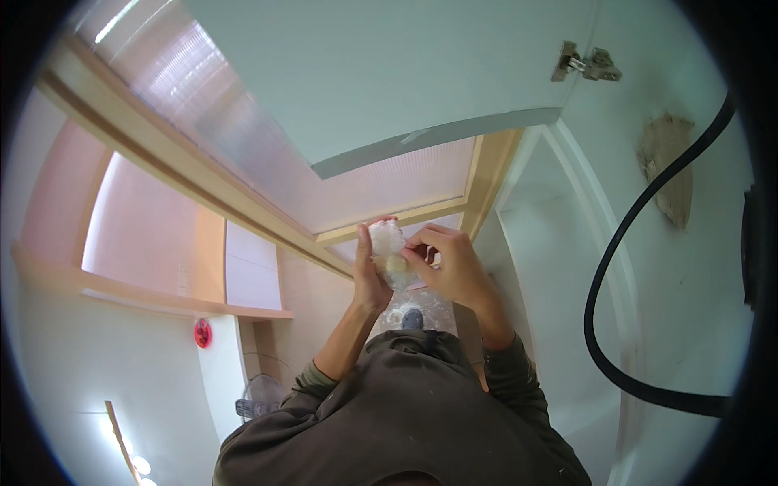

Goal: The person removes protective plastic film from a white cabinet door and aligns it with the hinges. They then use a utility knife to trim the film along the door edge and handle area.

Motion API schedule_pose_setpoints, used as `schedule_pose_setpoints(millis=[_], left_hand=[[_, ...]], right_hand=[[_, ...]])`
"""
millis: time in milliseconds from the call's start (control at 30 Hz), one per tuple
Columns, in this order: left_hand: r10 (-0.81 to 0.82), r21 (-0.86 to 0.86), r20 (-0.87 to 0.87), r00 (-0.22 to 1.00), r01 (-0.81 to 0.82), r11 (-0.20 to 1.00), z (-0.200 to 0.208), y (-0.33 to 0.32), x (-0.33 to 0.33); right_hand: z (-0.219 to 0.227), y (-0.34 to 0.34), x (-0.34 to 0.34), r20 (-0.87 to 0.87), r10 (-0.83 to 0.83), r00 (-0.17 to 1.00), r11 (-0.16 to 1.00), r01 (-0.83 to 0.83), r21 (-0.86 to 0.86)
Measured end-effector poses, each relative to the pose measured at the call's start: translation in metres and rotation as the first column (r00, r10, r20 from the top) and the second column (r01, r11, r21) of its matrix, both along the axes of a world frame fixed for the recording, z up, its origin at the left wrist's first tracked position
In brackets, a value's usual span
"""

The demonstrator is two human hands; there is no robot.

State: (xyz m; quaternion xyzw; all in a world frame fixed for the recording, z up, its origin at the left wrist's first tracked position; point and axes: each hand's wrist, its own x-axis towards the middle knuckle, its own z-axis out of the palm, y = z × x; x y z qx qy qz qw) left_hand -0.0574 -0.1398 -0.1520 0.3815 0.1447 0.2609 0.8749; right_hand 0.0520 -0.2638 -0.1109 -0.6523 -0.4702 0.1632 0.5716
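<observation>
Both hands meet in front of the person's chest around a small crumpled clear plastic bag (387, 243) with something pale yellow inside. The left hand (369, 275) is curled closed around its side, and the right hand (454, 263) pinches it with bent fingertips (412, 253). Above them hangs an open white cabinet door (389, 73) with a metal hinge (585, 63), and a black cable (604, 267) loops down the white wall on the right.

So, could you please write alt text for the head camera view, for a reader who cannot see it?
Two bare hands, the left hand and the right hand, hold a small clear plastic bag with something pale inside. Above them are a white cabinet door with a metal hinge, and a wood-framed translucent panel. A black cable curves down the white wall at the right.
</observation>
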Motion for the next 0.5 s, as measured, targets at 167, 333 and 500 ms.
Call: schedule_pose_setpoints(millis=[167, 333, 500], left_hand=[[0.043, 0.198, 0.038, 0.998, -0.049, 0.979, -0.010, -0.009, -0.005], [-0.083, 0.115, -0.002, 0.997, 0.083, 0.990, -0.012, 0.005, -0.029], [0.231, 0.143, -0.015, 0.973, -0.227, 0.963, 0.015, 0.028, -0.048]], right_hand=[[0.011, -0.003, -0.005, 0.145, -0.050, 0.988, 0.985, 0.073, -0.159], [0.016, 0.007, -0.037, 0.132, -0.066, 0.989, 0.988, 0.083, -0.129], [0.025, 0.028, -0.059, 0.149, 0.061, 0.987, 0.997, -0.052, -0.060]])
